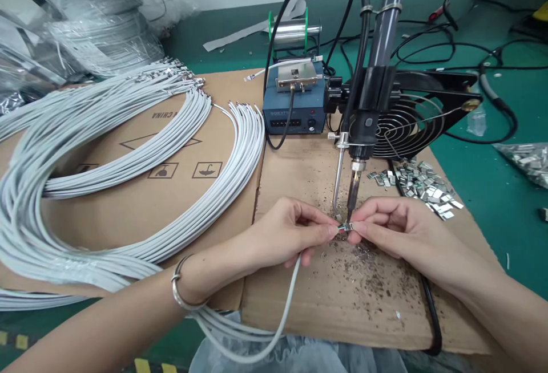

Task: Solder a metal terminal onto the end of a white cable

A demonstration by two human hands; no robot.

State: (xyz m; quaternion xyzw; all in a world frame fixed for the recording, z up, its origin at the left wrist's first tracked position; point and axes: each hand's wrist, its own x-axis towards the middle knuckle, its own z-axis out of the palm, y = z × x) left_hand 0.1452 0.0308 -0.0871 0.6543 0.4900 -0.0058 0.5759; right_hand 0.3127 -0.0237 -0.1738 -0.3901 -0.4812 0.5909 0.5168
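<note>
My left hand (295,230) pinches the end of a white cable (293,290), whose thin coloured wires show at the fingertips. The cable hangs below that hand and curves left to the bundle. Between thumb and fingers, my right hand (398,224) grips a small metal connector (347,227), partly hidden by the fingertips. Wires and connector meet directly under the tip of a mounted soldering iron (354,185). Beside the iron, a thin metal solder feed tube (338,176) points down at the same spot. Whether the tip touches the joint, I cannot tell.
Several looped white cables (231,190) cover the cardboard (282,316) at left. Behind stand a blue control box (295,113), a solder spool (291,36) and a black fan (398,125). Loose metal connectors (428,187) lie at right, near a black cord (430,316). Dark specks surround the work spot.
</note>
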